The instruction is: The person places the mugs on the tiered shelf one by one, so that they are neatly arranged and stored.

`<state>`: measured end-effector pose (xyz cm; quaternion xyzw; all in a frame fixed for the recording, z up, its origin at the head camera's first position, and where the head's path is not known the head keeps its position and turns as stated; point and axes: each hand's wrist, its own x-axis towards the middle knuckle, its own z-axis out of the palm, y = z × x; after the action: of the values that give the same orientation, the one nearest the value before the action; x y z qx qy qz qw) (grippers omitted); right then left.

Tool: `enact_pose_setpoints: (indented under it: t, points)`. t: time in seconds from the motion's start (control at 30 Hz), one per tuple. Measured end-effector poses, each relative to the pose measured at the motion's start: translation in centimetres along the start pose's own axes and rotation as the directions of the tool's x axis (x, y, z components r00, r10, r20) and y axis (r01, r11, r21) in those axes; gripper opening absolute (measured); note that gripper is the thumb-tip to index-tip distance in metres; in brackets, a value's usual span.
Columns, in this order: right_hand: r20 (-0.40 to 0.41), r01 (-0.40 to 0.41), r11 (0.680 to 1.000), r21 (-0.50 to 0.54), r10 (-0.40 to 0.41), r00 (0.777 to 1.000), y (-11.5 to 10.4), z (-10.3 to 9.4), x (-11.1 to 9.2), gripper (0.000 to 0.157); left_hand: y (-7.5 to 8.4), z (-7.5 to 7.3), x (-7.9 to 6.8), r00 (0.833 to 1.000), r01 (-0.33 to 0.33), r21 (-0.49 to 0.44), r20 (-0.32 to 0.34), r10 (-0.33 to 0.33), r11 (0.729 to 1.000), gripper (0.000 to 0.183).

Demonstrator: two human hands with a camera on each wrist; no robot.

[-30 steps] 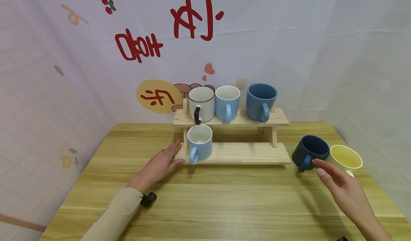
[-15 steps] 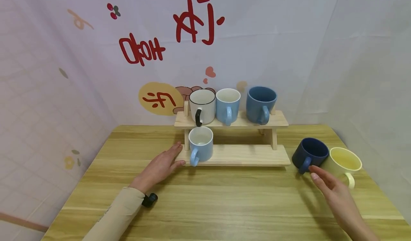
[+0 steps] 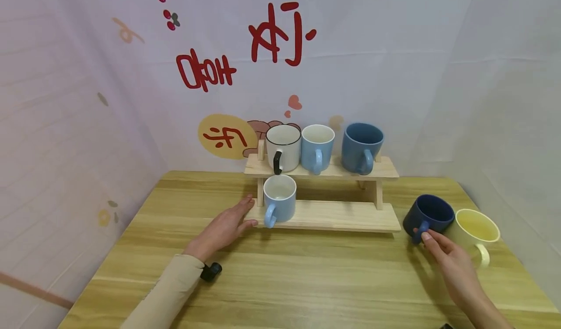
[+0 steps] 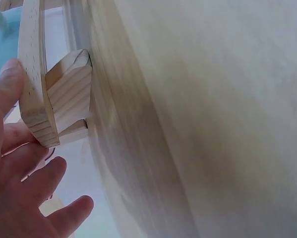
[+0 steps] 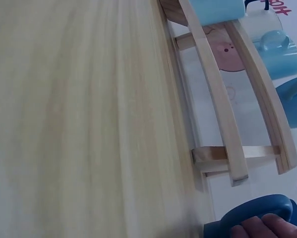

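My right hand (image 3: 453, 265) is at the handle of a dark blue mug (image 3: 431, 214) on the table right of the rack. Its fingers curl into the handle (image 5: 257, 207), with the thumb in front in the head view. Fairly straight fingers of my left hand (image 3: 223, 231) rest against the left end of the two-tier wooden rack (image 3: 346, 215), the thumb at its front edge. Beside that thumb, a light blue mug (image 3: 280, 204) stands on the lower shelf. In the left wrist view, the other fingers (image 4: 74, 213) spread loosely past the board's end.
The upper shelf bears a white mug (image 3: 287, 148) with black handle, a light blue mug (image 3: 313, 153) and a medium blue mug (image 3: 357, 153). A yellow mug (image 3: 469, 231) stands close right of the dark blue one. A printed cloth (image 3: 394, 66) hangs behind the table.
My right hand has moved in to the dark blue mug's handle and its fingers have closed there. The left hand keeps its place at the rack; the head view has shifted slightly.
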<state>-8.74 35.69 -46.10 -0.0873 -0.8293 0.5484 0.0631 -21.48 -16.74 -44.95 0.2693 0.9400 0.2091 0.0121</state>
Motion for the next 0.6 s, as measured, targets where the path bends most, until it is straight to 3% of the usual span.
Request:
enact_pose_setpoints:
  t: [0.13, 0.27, 0.37, 0.6]
  points:
    - [0.01, 0.027, 0.997, 0.07, -0.027, 1.0, 0.1, 0.4, 0.4, 0.057, -0.1, 0.1, 0.0, 1.0, -0.005, -0.014, -0.006, 0.005, 1.0, 0.072]
    - [0.023, 0.022, 0.995, 0.095, -0.025, 0.999, 0.1, 0.6, 0.9, 0.062, -0.1, 0.3, 0.1, 1.0, -0.008, -0.017, -0.006, 0.007, 1.0, 0.071]
    - [0.027, 0.014, 0.997, 0.069, -0.016, 1.0, 0.0, 0.7, 1.3, 0.066, -0.1, 0.3, 0.1, 1.0, -0.003, -0.022, -0.004, 0.003, 1.0, 0.072]
    - [0.006, 0.038, 0.999, -0.017, -0.038, 0.999, 0.0, 1.0, 1.6, 0.06, -0.1, 0.2, 0.1, 1.0, 0.004, -0.023, -0.001, -0.004, 1.0, 0.072]
